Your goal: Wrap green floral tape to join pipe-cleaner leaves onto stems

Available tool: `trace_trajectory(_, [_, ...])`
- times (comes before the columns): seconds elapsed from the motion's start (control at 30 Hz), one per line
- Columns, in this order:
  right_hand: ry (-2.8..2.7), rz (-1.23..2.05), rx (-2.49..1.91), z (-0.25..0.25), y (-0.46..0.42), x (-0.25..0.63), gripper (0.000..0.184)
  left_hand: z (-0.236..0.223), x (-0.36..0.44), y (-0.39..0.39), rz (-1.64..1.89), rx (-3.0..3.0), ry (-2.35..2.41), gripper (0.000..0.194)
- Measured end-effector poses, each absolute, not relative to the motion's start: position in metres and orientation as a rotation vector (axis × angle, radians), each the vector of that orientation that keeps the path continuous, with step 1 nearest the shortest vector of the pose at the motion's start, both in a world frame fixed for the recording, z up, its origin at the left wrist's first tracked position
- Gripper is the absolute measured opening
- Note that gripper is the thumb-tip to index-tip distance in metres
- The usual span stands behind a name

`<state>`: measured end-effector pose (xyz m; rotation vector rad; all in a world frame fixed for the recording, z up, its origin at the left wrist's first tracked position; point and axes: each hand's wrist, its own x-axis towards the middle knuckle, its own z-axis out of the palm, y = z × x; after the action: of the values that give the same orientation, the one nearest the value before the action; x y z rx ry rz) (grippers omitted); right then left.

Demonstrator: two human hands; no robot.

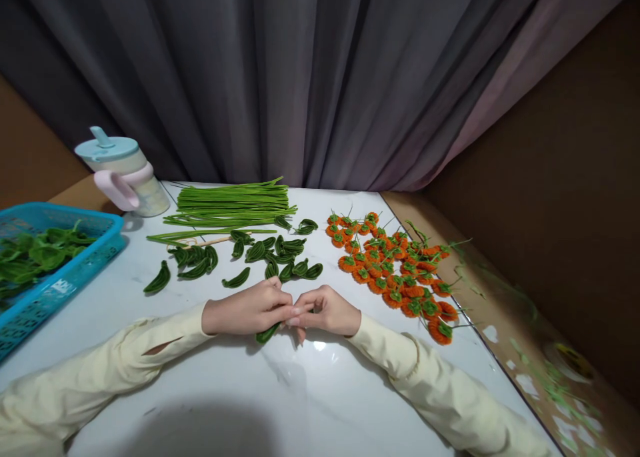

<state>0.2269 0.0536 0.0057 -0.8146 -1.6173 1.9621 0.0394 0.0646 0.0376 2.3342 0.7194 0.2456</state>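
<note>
My left hand (255, 307) is closed on a dark green pipe-cleaner leaf (267, 333), whose rounded end sticks out below the fingers. Against its fingertips, my right hand (331, 311) is closed in a pinch; whatever lies between those fingers is hidden. Both hands meet just above the white marble-look table (310, 403). Beyond them lie several more dark green leaves (256, 251), each looped from fuzzy stems. Past these is a bundle of straight bright green pipe cleaners (233, 201). To the right, orange pipe-cleaner persimmons (376, 270) with green tops and thin wire stems are heaped together.
A blue plastic basket (65, 280) with green leaf pieces (37, 253) stands at the left. Behind it is a tumbler (150, 197) with a pink handle. A grey curtain (280, 77) hangs along the back edge. Scraps and a tape roll (573, 360) lie at the right.
</note>
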Motion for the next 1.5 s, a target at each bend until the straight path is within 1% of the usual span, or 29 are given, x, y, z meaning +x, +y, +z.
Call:
trace_trajectory(0.23, [-1.657,2.037,-0.833,0.008,0.057,0.230,0.033,0.026,0.038,0.054,0.398,2.486,0.688,0.040])
trace_trajectory(0.43, [-1.693,2.096,-0.825,0.014,0.060,0.230,0.031,0.014,0.039,0.050,0.445,2.488,0.672,0.038])
trace_trajectory(0.7, [-1.570,2.274,-0.717,0.009,0.065,0.239,0.028,0.001,0.052,0.046,0.703,2.470,0.530,0.036])
trace_trajectory(0.87, [-1.811,2.208,-0.688,0.002,0.065,0.242,0.019,-0.002,0.052,0.043,0.704,2.630,0.402,0.031])
trace_trajectory(1.03, [-2.102,2.102,-0.575,-0.001,0.066,0.242,0.008,-0.005,0.051,0.040,0.628,2.705,0.269,0.026])
trace_trajectory(1.17, [-2.132,2.092,-0.492,0.000,0.067,0.241,0.018,-0.006,0.053,0.040,0.629,2.707,0.227,0.024])
trace_trajectory(1.33, [-2.136,2.043,-0.398,0.001,0.067,0.239,0.018,-0.004,0.054,0.039,0.626,2.697,0.177,0.025])
trace_trajectory(1.5, [-2.270,1.977,-0.419,-0.004,0.065,0.239,0.019,-0.005,0.055,0.039,0.615,2.683,0.105,0.024])
